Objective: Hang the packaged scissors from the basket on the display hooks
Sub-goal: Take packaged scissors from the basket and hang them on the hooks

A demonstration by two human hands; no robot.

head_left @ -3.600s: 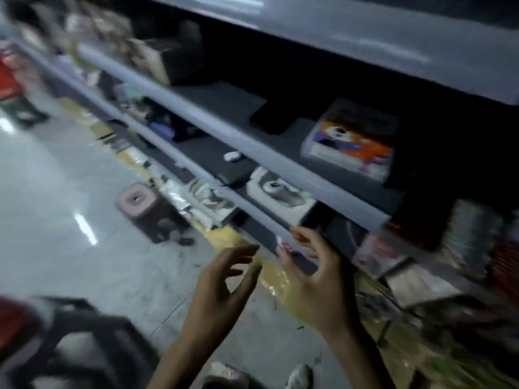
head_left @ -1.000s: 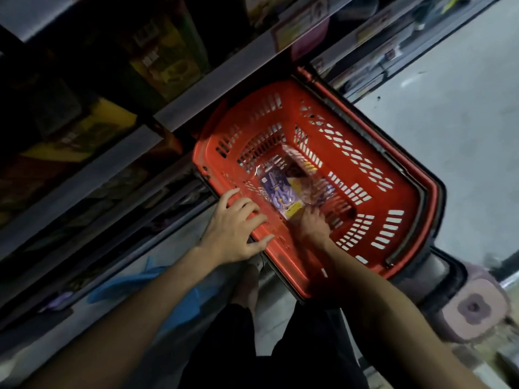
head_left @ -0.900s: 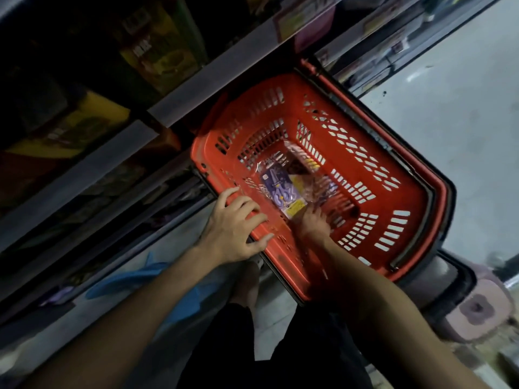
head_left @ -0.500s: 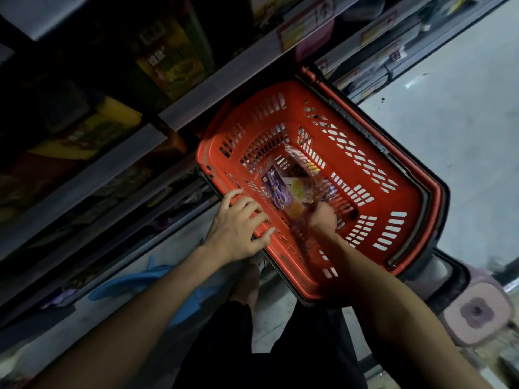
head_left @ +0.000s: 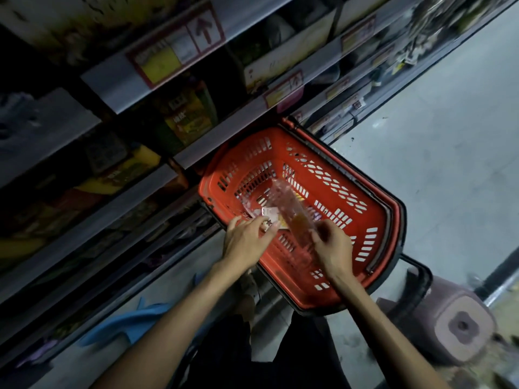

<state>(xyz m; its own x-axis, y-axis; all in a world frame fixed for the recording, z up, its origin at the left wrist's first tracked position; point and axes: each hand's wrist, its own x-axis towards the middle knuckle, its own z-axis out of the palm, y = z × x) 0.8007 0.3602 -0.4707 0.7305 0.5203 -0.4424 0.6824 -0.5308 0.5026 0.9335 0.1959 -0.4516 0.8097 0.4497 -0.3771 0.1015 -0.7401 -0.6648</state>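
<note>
Right hand (head_left: 332,242) grips blurred pack (head_left: 289,209) over basket (head_left: 379,217). Left hand (head_left: 247,240) beside it, grip unclear. Far tag (head_left: 179,54): arrow, text unreadable.

Motion smears the packaged scissors (head_left: 289,214) into a pale streak over the red basket (head_left: 394,220), and their print and contents are unreadable. The right hand (head_left: 332,245) grips the near end, its fingers blurred. Whether the left hand (head_left: 247,240) holds the small blurred packets (head_left: 265,216) at its fingertips cannot be told. Both forearms cover the basket's near rim. Far-left shelf labels (head_left: 174,56) are too blurred to read. A blue object (head_left: 126,327), near left, lies half hidden behind the left forearm.
</note>
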